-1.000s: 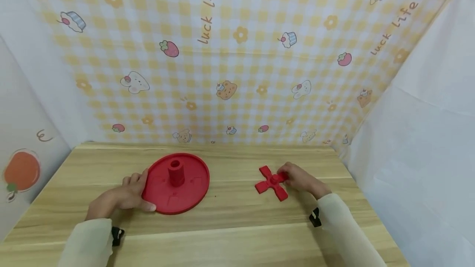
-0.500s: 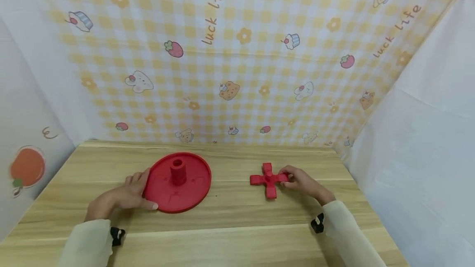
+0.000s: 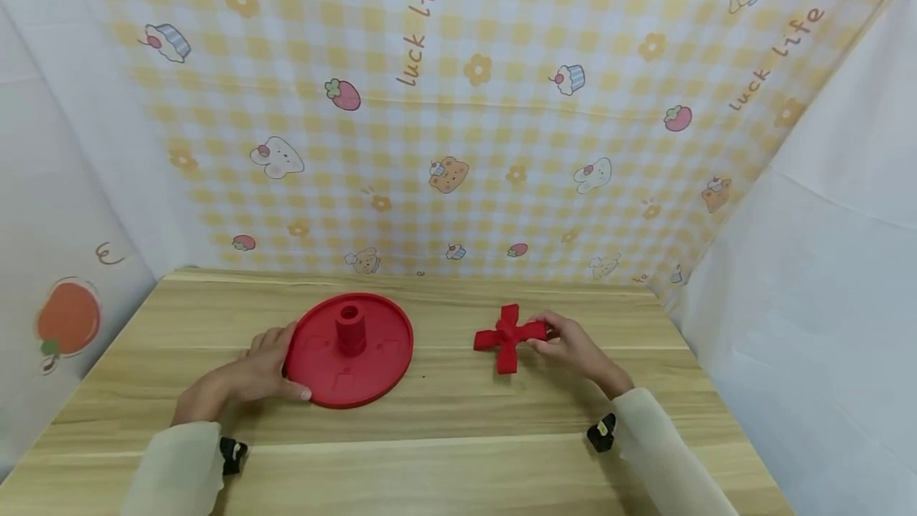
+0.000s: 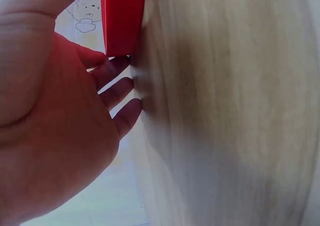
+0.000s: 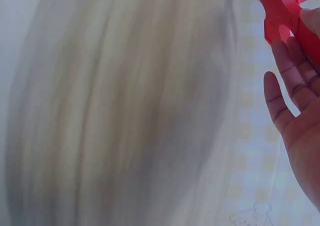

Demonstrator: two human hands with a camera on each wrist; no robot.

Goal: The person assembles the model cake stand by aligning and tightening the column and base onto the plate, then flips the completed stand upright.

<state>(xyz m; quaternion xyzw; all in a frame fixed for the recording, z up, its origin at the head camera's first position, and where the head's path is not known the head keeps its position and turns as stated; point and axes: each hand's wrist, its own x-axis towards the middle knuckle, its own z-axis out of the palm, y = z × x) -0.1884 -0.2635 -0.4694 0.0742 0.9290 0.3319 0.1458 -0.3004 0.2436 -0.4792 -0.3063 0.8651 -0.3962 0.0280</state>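
Observation:
A red round base (image 3: 315, 381) with a raised rim and a hollow upright post (image 3: 351, 333) at its middle lies flat on the wooden table. My left hand (image 3: 261, 373) holds its left edge, thumb at the front of the rim and fingers along the far side. In the left wrist view, fingertips meet the table beside the red rim (image 4: 122, 21). My right hand (image 3: 573, 349) pinches one arm of a red four-armed cross piece (image 3: 507, 337) with a small knob at its centre. The right wrist view catches only part of the cross (image 5: 277, 8), thumb on one side and fingers on the other.
The wooden table (image 3: 430, 468) runs back to a yellow checked cloth (image 3: 401, 126) printed with cartoons. White cloth hangs on the right (image 3: 817, 301) and on the left (image 3: 43, 150).
My right hand has turned the cross piece and tilted it up, bringing it slightly left toward the round base. My left hand stays at the base's edge. The head view has shifted slightly.

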